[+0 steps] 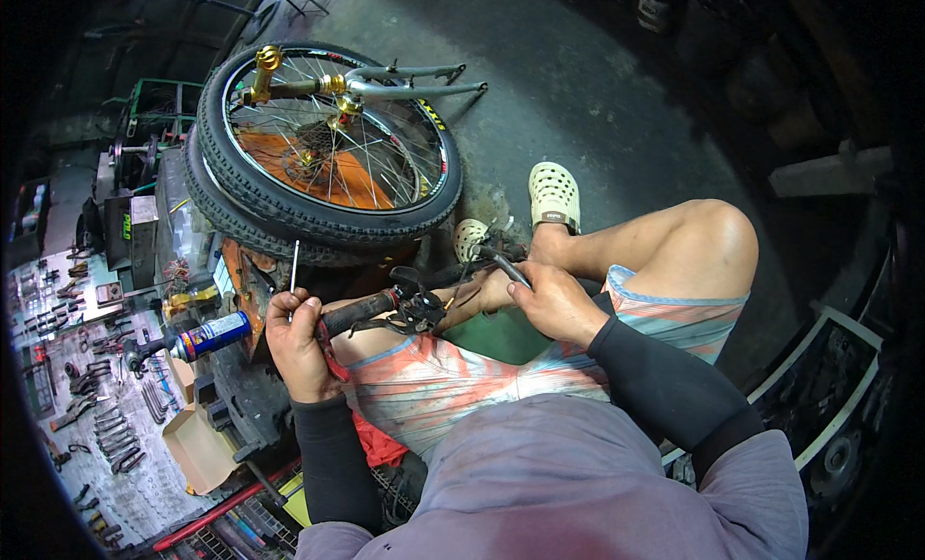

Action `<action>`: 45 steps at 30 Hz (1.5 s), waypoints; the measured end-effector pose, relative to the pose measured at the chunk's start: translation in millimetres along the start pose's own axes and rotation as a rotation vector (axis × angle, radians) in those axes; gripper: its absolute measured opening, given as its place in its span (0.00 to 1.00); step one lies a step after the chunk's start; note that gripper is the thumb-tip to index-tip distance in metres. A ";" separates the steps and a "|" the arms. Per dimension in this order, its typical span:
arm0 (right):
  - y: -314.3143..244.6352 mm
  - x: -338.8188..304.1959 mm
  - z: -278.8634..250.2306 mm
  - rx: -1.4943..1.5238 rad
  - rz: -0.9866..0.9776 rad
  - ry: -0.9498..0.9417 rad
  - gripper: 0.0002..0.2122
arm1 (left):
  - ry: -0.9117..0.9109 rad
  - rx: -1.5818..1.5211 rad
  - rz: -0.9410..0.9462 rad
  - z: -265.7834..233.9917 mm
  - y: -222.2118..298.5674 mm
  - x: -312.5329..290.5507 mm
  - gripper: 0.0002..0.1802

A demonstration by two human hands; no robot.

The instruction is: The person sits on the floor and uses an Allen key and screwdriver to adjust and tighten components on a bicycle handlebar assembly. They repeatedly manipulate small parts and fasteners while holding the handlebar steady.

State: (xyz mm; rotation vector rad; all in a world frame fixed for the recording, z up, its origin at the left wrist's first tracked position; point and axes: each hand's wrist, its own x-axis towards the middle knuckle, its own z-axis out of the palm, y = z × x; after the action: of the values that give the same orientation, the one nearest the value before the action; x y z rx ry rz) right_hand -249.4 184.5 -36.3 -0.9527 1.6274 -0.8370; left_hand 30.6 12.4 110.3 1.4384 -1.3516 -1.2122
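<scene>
A bicycle handlebar assembly (416, 305) with dark grips, levers and cables lies across my lap. My left hand (297, 346) is closed, pinching a slim silver metal rod (295, 268) that points up and away from me. Beside that hand lies the end of a black handlebar grip (349, 315), and a curved red piece (334, 360) shows along the palm; whether the hand also holds these I cannot tell. My right hand (564, 305) is wrapped around a dark bar end (505, 267) on the other side, thumb along it.
Ahead, two bicycle wheels (217, 189) are stacked flat, with a silver fork (414, 90) and gold stem (267, 64) on top. At left are a spray can (214, 336), an open cardboard box (199, 449) and a bench (159, 497) covered with tools. A metal frame (819, 396) stands at right.
</scene>
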 end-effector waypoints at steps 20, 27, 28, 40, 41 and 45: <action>-2.5 -0.8 -7.7 -0.003 0.025 -0.037 0.16 | 0.270 -0.196 -0.106 -13.8 -17.4 12.4 0.16; 15.9 1.4 12.5 -0.068 -0.244 0.157 0.15 | 0.174 0.015 0.061 -21.2 -32.4 7.7 0.04; 16.2 5.4 22.2 -0.106 -0.268 0.135 0.15 | 0.263 0.060 0.099 -17.9 -20.4 -4.0 0.03; 109.0 50.5 37.1 -0.334 -0.399 0.056 0.15 | 0.190 -0.250 -0.022 30.5 -16.6 -27.7 0.13; 92.2 39.6 37.1 -0.276 -0.338 0.049 0.16 | 0.206 -0.241 -0.008 27.6 -15.4 -31.9 0.12; 104.1 38.8 30.9 -0.289 -0.344 0.124 0.19 | 0.158 -0.285 0.021 37.8 -13.1 -29.9 0.10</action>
State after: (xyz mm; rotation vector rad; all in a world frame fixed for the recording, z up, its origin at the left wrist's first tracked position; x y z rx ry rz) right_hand -244.2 194.0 -151.2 -1.4383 1.7481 -0.9199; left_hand -2.4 45.7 92.8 1.2844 -1.0391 -1.1965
